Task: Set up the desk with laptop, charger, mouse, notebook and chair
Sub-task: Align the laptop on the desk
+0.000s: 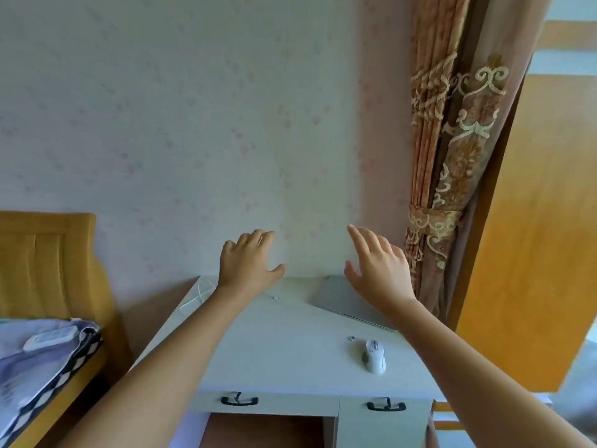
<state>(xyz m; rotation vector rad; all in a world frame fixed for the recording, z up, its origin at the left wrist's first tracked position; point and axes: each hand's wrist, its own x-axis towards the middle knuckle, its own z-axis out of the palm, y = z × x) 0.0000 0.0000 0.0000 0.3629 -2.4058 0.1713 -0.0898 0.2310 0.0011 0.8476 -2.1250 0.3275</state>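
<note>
A pale grey desk [284, 347] stands against the wall. A closed silver laptop [339, 297] lies at its back right, partly under my right forearm. A white mouse [374, 356] sits near the front right, with a tiny dark dongle [350, 338] beside it. A white charger cable [198, 294] is coiled at the back left, its end [274, 297] reaching the middle. My left hand [247, 261] hovers above the back of the desk with fingers loosely bent, holding nothing. My right hand [378, 266] is raised above the laptop, fingers spread and empty.
A wooden bed headboard [48, 263] and patterned bedding [35, 367] with a white remote [50, 338] stand left of the desk. A tied-back curtain [452, 176] and an orange wooden panel [533, 237] are on the right. Two drawers with black handles [239, 400] face me.
</note>
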